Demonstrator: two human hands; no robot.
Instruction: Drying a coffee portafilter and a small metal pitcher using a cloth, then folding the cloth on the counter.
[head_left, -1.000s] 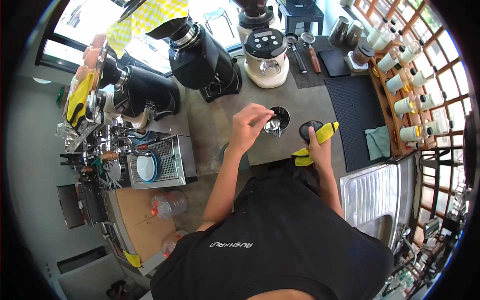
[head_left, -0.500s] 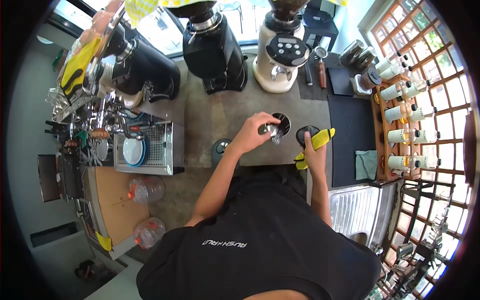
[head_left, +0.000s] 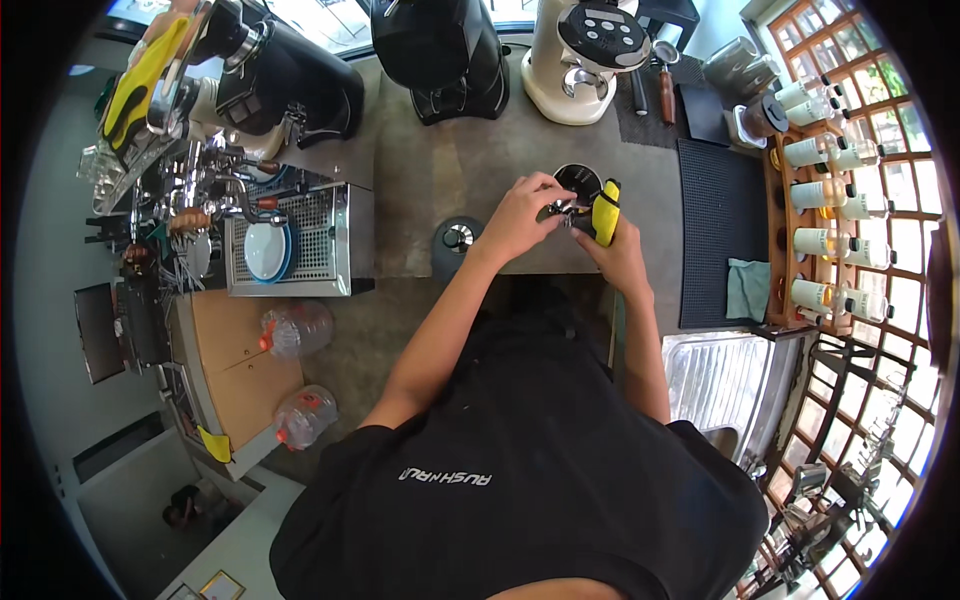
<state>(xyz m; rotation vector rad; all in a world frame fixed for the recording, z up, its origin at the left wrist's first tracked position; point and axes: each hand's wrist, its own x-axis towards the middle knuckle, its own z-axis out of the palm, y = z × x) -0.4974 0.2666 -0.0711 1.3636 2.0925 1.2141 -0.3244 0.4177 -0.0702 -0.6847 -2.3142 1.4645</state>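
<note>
My left hand [head_left: 522, 218] is closed, its fingertips pinching a small shiny metal piece [head_left: 560, 209] whose kind I cannot make out. My right hand [head_left: 618, 257] is wrapped round a yellow cloth [head_left: 606, 214] and a dark object [head_left: 580, 221], mostly covered by the cloth and fingers. The metal piece and the dark object meet, or nearly so, between my hands. Just beyond them is a round dark opening [head_left: 577, 178] with a shiny rim in the grey counter [head_left: 440, 170]. Left of my left hand stands a dark grey rounded vessel [head_left: 457, 240] with a metal top.
A black coffee grinder [head_left: 440, 60] and a cream one [head_left: 575, 75] stand at the back. An espresso machine [head_left: 335, 240] is at left. At right lie a black mat [head_left: 725, 220] and a green cloth [head_left: 748, 285], beside several bottles [head_left: 820, 190] on a wooden rack.
My hands have come together, the right one moving left and turning its cloth upright. The metal piece has moved against or close to the dark object. The whole view has tilted slightly.
</note>
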